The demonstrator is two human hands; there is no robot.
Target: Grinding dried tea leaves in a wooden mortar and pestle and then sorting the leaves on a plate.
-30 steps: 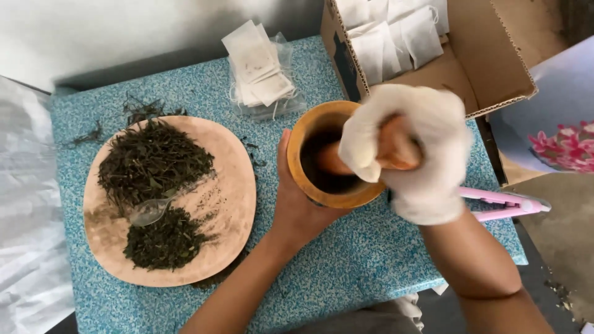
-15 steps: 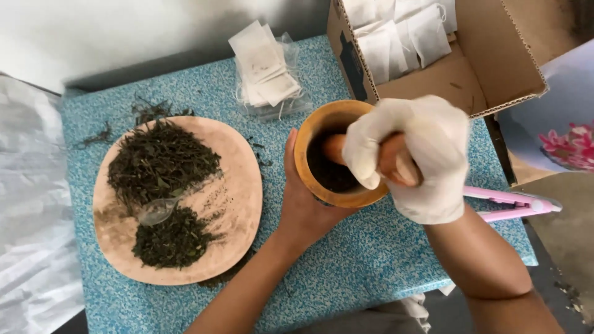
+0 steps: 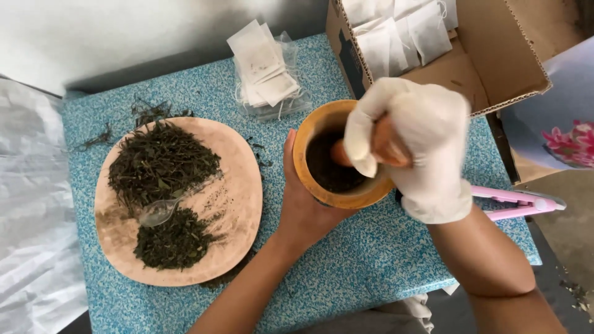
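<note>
A wooden mortar (image 3: 318,130) with dark ground leaves inside stands on a blue speckled table (image 3: 371,260). My bare left hand (image 3: 303,204) wraps around the mortar's near side and holds it. My right hand (image 3: 414,142), in a white glove, is closed on a wooden pestle (image 3: 343,151) whose tip is down in the mortar. To the left lies a round wooden plate (image 3: 238,198) with two heaps of dried green leaves (image 3: 161,164) and a clear plastic spoon (image 3: 162,210) between them.
A pile of small white paper bags (image 3: 263,68) lies at the table's far edge. An open cardboard box (image 3: 495,55) with more white bags stands at the far right. A pink tool (image 3: 520,201) lies right of my forearm. White sheeting (image 3: 31,216) hangs on the left.
My gloved right hand has shifted a little with the pestle inside the mortar. The left hand keeps its hold on the mortar. The view has drifted slightly.
</note>
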